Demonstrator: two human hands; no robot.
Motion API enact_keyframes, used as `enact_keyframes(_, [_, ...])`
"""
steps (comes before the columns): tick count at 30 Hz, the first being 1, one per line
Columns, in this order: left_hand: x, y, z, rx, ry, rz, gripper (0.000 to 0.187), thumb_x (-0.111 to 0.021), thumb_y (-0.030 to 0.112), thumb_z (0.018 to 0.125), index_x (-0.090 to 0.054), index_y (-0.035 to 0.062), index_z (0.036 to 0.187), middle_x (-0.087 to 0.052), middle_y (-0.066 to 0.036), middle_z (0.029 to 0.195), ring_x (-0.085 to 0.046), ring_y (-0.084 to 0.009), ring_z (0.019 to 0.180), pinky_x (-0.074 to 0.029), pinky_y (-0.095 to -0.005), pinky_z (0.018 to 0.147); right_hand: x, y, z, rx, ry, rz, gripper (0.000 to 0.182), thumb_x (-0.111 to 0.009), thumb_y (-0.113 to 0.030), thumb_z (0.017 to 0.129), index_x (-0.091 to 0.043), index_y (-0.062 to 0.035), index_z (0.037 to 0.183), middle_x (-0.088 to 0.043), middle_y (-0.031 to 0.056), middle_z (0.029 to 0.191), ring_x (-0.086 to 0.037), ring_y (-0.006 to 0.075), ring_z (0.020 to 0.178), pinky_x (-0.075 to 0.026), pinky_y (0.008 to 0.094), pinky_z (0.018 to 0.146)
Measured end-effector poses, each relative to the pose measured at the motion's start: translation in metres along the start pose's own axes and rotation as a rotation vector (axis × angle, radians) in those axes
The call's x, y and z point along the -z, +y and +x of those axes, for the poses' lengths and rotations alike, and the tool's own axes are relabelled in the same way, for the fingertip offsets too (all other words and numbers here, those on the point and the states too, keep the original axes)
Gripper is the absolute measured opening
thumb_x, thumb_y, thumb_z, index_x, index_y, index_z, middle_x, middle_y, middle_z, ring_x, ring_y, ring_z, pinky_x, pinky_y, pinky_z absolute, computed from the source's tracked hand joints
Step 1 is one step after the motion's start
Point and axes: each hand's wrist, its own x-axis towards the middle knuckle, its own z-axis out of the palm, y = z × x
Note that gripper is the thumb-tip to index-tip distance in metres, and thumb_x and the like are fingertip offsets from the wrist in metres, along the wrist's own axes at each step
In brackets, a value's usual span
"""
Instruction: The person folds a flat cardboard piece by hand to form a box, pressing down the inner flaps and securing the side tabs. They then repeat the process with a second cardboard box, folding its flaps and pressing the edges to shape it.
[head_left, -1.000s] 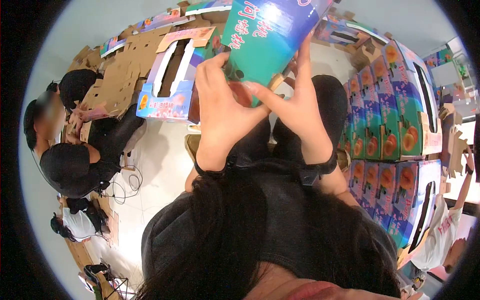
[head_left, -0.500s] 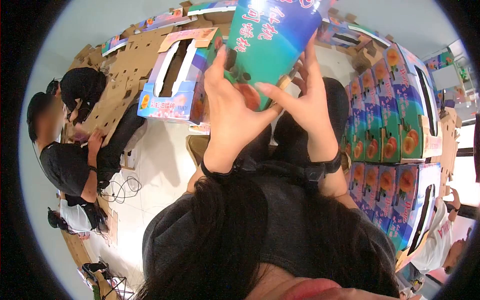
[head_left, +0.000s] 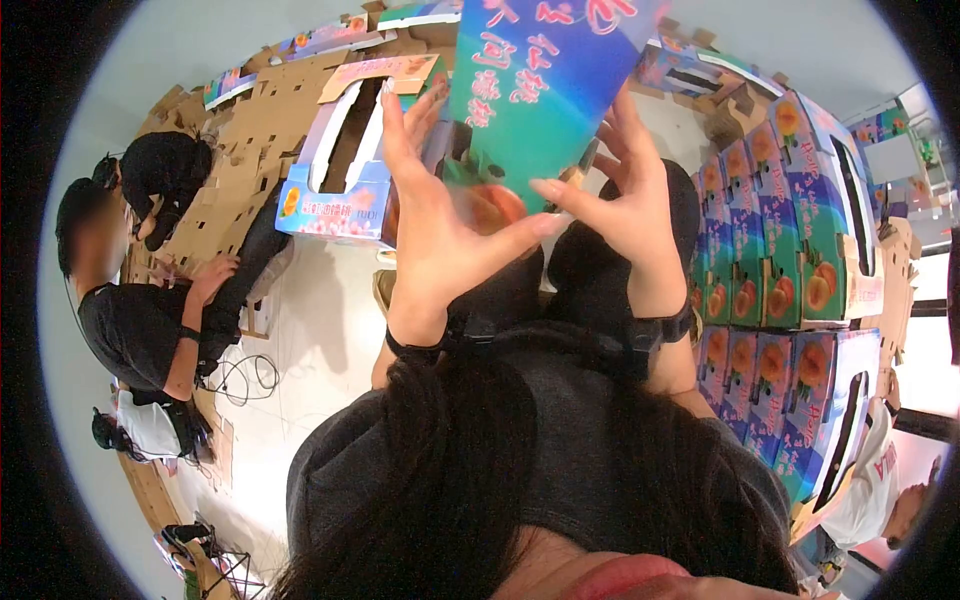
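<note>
A printed cardboard fruit box [head_left: 540, 110], blue and green with peach pictures and pale red lettering, is tilted in front of me; its top runs out of view. My right hand [head_left: 630, 205] is on its lower right edge, the thumb in front and the fingers along the side, partly hidden. My left hand [head_left: 435, 235] is spread at the box's lower left, with fingers apart from its side and the thumb stretched below the bottom corner. Left of it stands an open-topped peach box [head_left: 340, 205] with a long slot.
Stacked printed boxes [head_left: 770, 250] rise close on my right. Flat cardboard sheets [head_left: 260, 125] lie at the back left. A person in black [head_left: 135, 330] sits at the left, near a black cable [head_left: 245, 380] on the floor. Another person [head_left: 870, 480] is at the lower right.
My left hand has shifted left and its fingers have spread away from the box's side. The box has swung slightly left. My right hand has moved a little right and down.
</note>
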Motion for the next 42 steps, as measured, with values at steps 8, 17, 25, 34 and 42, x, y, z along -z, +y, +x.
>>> enact_keyframes(8, [-0.002,-0.001,-0.004,-0.062,0.241,-0.149,0.155,-0.099,0.033,0.059,0.018,0.0041,0.156,-0.02,-0.024,0.158,-0.033,-0.0374,0.143,-0.034,-0.0511,0.116,-0.004,-0.007,-0.001,0.202,-0.147,-0.17,0.106,-0.09,-0.021,0.067,-0.036,-0.0094,0.157,-0.047,0.0219,0.15,-0.049,0.0355,0.137,-0.041,0.0419,0.11])
enact_keyframes(17, [-0.001,0.003,-0.005,-0.083,0.37,-0.033,0.164,-0.102,0.021,0.055,0.03,0.0063,0.153,-0.012,-0.027,0.16,-0.032,-0.0353,0.143,-0.033,-0.0494,0.117,-0.032,-0.019,-0.003,0.321,-0.204,-0.339,0.098,-0.086,-0.027,0.072,-0.038,-0.0186,0.157,-0.033,0.0282,0.158,-0.043,0.0464,0.139,-0.038,0.0473,0.114])
enact_keyframes(25, [0.011,0.003,-0.008,0.015,0.219,-0.037,0.167,-0.102,0.026,0.055,0.034,0.0035,0.15,-0.013,-0.028,0.159,-0.032,-0.0351,0.144,-0.028,-0.047,0.12,-0.031,-0.013,-0.007,0.3,-0.212,-0.335,0.098,-0.084,-0.028,0.073,-0.036,-0.0194,0.158,-0.026,0.0324,0.16,-0.039,0.0498,0.141,-0.037,0.0485,0.114])
enact_keyframes(34, [0.015,0.001,-0.007,-0.034,0.108,-0.011,0.163,-0.1,0.027,0.058,0.03,-0.0007,0.152,-0.015,-0.027,0.158,-0.031,-0.0334,0.145,-0.026,-0.0458,0.12,-0.038,-0.006,-0.004,0.339,-0.147,-0.353,0.1,-0.077,-0.026,0.071,-0.032,-0.0187,0.16,-0.027,0.0399,0.155,-0.035,0.0565,0.14,-0.035,0.052,0.114])
enact_keyframes(42, [0.011,-0.003,-0.007,-0.077,0.114,0.074,0.157,-0.097,0.023,0.058,0.026,-0.0021,0.153,-0.012,-0.027,0.159,-0.028,-0.0328,0.145,-0.022,-0.0463,0.121,-0.043,0.007,-0.006,0.38,-0.111,-0.37,0.104,-0.075,-0.027,0.073,-0.023,-0.0152,0.163,-0.024,0.0427,0.154,-0.032,0.0592,0.14,-0.031,0.0547,0.115])
